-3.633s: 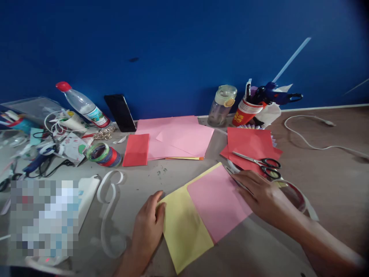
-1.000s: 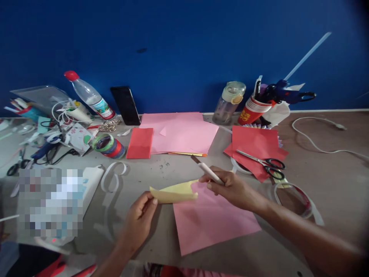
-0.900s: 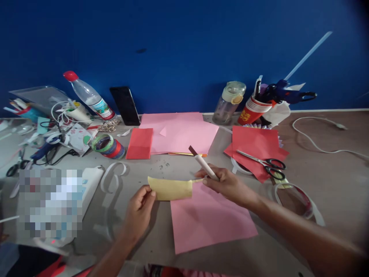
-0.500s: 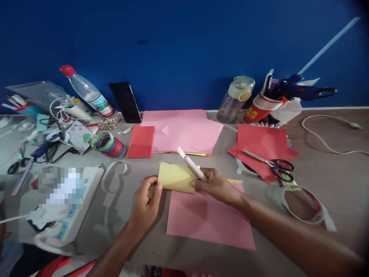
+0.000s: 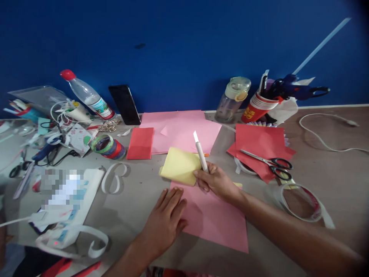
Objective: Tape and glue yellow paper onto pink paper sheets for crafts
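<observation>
My right hand grips a white craft knife, its pale slanted tip pointing up. The same hand's thumb and fingers pinch the right edge of a folded yellow paper, tilted just above the near pink sheet. With fingers stretched out, my left hand rests on the left side of that pink sheet and holds nothing. Its fingertips are a little below the yellow paper. Part of the pink sheet is hidden under my right hand and forearm.
Larger pink sheets and a red folded paper lie behind. To the right are scissors on red paper, a tape roll and a glass bottle. A white power strip and paper strips occupy the left.
My left hand has let go of the yellow paper and moved down onto the pink sheet. My right hand has raised and tilted the yellow paper, and the craft knife points more upright.
</observation>
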Demonstrator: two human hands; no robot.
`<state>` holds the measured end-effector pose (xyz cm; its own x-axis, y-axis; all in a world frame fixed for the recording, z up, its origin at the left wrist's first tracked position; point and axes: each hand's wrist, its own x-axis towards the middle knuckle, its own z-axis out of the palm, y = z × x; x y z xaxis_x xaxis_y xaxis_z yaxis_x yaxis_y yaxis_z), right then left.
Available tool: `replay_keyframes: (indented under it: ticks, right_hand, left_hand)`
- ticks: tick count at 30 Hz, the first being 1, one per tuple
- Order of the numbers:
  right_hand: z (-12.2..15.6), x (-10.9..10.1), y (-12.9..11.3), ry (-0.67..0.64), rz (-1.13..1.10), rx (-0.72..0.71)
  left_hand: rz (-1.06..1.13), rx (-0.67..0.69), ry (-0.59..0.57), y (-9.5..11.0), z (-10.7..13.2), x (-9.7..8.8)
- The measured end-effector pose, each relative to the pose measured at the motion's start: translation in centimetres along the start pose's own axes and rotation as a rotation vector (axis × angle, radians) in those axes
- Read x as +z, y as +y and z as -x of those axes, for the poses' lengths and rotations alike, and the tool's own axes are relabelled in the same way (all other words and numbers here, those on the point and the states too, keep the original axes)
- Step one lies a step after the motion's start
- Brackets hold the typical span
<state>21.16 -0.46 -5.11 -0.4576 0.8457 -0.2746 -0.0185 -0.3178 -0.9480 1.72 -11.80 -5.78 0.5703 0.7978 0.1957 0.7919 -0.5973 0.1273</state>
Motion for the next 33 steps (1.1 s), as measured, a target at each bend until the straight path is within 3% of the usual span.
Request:
replay_keyframes:
  ticks: [8, 13, 17, 24, 33]
  right_hand:
    - [-0.5, -0.3, -1.7, 0.127, 0.112, -0.018]
    - [-1.4, -0.6, -2.8, 0.232, 0.367, -0.043]
    - [-2.4, -0.9, -2.1, 0.305, 0.611, -0.140]
    - [-3.4, -1.0, -0.5, 0.281, 0.673, -0.143]
    - [-4.0, -1.4, -1.2, 0.258, 0.652, -0.141]
  left_hand:
    - [-0.002, -0.023, -0.020, 0.2, 0.0, -0.2]
    - [0.021, -0.006, -0.029, 0.7, 0.0, -0.6]
    - [0.036, 0.023, -0.001, 0.9, -0.2, -0.7]
    - [0.011, 0.050, -0.013, 0.4, -1.2, -0.5]
    - [-0.022, 0.098, -0.142, -0.6, -1.7, -0.1]
